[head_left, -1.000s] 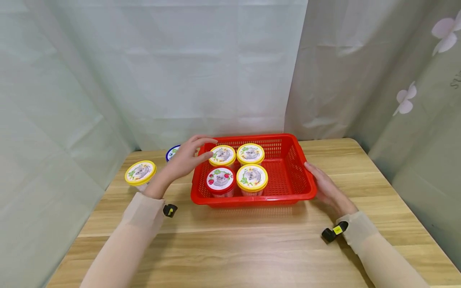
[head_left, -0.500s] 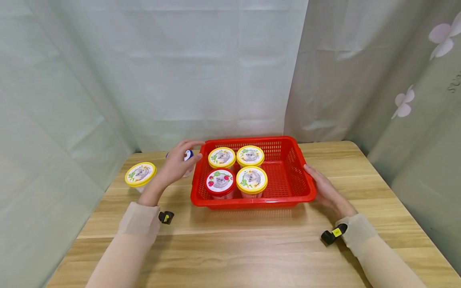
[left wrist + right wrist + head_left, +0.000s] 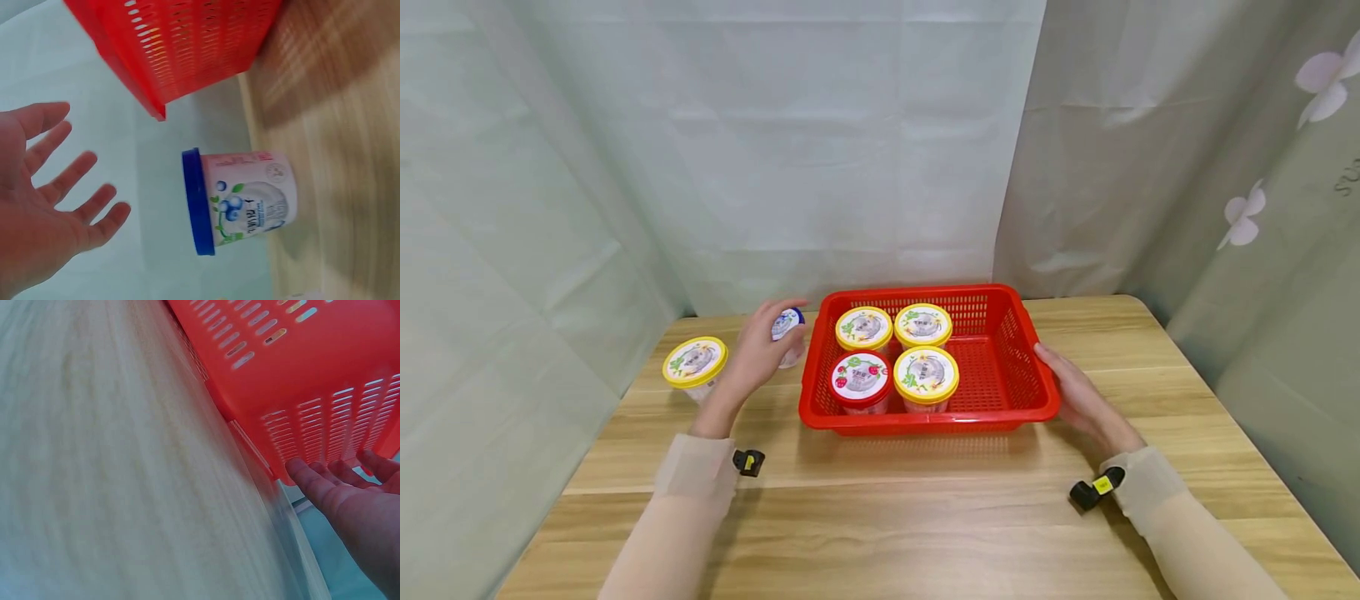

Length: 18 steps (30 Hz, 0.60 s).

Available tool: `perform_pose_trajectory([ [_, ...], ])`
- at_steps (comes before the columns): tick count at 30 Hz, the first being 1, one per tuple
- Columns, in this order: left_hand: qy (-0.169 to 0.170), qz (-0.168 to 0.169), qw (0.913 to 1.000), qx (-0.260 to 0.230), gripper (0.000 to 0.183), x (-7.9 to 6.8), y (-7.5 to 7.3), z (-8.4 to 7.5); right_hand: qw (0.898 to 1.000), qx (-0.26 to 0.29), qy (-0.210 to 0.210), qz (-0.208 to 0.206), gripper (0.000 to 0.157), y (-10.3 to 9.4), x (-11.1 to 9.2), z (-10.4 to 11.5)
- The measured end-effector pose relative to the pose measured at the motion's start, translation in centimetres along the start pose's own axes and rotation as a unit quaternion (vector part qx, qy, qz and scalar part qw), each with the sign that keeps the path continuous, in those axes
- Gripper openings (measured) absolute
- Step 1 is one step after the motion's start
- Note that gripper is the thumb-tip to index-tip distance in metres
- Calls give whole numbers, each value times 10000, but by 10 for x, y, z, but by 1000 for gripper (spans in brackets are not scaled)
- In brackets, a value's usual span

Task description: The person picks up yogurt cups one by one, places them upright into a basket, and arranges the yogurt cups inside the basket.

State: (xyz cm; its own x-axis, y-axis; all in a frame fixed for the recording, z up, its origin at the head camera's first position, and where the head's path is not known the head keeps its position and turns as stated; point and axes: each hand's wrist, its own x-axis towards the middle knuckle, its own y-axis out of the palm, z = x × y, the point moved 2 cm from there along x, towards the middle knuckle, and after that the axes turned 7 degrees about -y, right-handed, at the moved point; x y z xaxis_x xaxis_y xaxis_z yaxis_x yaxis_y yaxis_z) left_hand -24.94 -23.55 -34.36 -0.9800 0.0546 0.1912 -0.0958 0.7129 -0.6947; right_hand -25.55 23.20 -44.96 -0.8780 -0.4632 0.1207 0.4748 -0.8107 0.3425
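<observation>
My left hand (image 3: 756, 354) hovers above the table just left of the basket, thumb and fingers spread and holding nothing. Beside it stands a blue-lidded paper cup (image 3: 787, 325), partly behind the hand in the head view. The left wrist view shows this blueberry cup (image 3: 250, 197) apart from the fingertips (image 3: 119, 212). My right hand (image 3: 1081, 397) rests against the right end of a red plastic basket (image 3: 925, 419). In the right wrist view its fairly straight fingers (image 3: 306, 478) touch the slotted outer wall. The basket holds several lidded cups, including a red-lidded strawberry cup (image 3: 860, 377).
Three yellow-lidded cups, such as the front one (image 3: 927, 372), fill the basket's left half with the red-lidded one. Another yellow-lidded cup (image 3: 695, 362) stands on the wooden table (image 3: 910, 517) at the far left. Pale curtains (image 3: 850, 167) hang behind the table.
My left hand has drawn back left from over the basket's left rim to beside the blue-lidded cup, which now shows between thumb and fingers. The right hand stays at the basket.
</observation>
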Motion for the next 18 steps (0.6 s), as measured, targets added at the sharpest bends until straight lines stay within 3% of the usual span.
perform_pose_trajectory([
  [9, -192, -645, 9972, 339, 44, 5, 7, 13, 10000, -58, -2, -59, 49, 0, 0, 0],
  [18, -528, -785, 9932, 685, 46, 9, 12, 22, 10000, -23, -43, 8, 50, 0, 0, 1],
])
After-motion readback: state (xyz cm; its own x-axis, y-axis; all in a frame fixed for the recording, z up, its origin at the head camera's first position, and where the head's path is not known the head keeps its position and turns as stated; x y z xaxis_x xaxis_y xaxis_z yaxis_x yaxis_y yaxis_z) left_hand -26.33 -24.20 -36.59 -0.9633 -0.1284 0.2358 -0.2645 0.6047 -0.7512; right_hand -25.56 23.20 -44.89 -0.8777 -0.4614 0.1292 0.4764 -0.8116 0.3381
